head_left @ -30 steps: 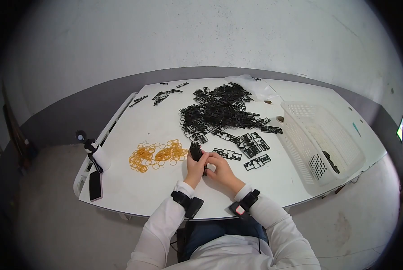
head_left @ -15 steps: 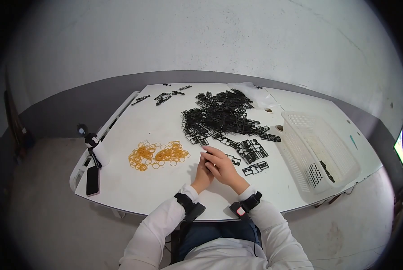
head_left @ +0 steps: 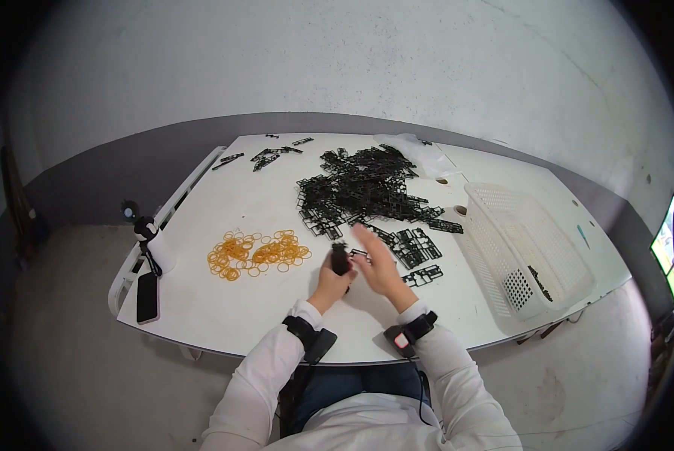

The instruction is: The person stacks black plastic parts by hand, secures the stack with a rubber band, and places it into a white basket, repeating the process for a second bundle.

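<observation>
My left hand point(head_left: 331, 286) is closed around a small upright stack of black plastic frame pieces point(head_left: 340, 260) in front of me. Close on its right side is my right hand point(head_left: 380, 269), fingers stretched out and thumb pointing toward the stack. Beyond both hands spreads a large tangled heap of black plastic frames point(head_left: 363, 188). Several flat frames point(head_left: 416, 248) lie just right of my right hand, with a single frame point(head_left: 424, 275) nearer to me. Left of my hands are loose yellow rubber bands point(head_left: 258, 253) in a spread-out pile.
A white perforated basket point(head_left: 513, 282) stands on the right, a few black pieces inside. At the left edge are a phone point(head_left: 148, 298) and a white bottle-like object point(head_left: 156, 244). A clear plastic bag point(head_left: 419, 154) and scattered frames point(head_left: 268, 157) lie at the back.
My hands have come apart from their clasp. The right fingers have straightened and moved right, uncovering the black stack in my left hand. The whole view has shifted slightly.
</observation>
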Demonstrator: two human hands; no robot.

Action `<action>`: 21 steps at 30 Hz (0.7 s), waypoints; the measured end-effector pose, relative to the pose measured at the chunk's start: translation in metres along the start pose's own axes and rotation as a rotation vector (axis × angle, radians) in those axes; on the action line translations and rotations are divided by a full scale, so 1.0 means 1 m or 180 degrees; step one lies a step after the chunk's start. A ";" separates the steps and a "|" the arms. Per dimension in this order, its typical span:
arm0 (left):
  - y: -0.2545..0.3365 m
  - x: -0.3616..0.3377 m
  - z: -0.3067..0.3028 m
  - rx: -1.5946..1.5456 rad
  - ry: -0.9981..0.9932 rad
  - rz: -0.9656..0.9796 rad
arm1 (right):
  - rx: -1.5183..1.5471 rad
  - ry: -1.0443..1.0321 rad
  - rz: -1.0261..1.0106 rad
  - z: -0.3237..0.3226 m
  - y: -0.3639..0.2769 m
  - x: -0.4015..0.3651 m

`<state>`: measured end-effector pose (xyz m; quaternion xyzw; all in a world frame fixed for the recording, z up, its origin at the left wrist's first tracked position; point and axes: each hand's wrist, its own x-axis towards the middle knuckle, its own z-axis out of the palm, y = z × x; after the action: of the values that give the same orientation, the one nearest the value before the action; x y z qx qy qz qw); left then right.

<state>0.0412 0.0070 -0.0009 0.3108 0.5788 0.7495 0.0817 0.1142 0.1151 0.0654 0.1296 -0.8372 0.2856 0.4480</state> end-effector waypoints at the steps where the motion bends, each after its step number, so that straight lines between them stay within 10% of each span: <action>1: 0.001 0.004 -0.004 -0.0013 0.0008 0.0000 | -0.0147 0.0279 0.0115 -0.003 0.011 -0.001; 12: 0.007 0.015 -0.024 -0.2175 0.0973 -0.0782 | -0.1383 -0.1806 0.1224 -0.008 0.065 -0.031; 21: 0.010 0.013 -0.021 -0.2660 0.0853 -0.1275 | -0.1103 -0.0320 0.0798 -0.004 0.057 -0.030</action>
<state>0.0214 -0.0075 0.0103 0.0345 0.2820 0.9209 0.2670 0.1074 0.1622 0.0216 -0.0404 -0.9047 0.1841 0.3821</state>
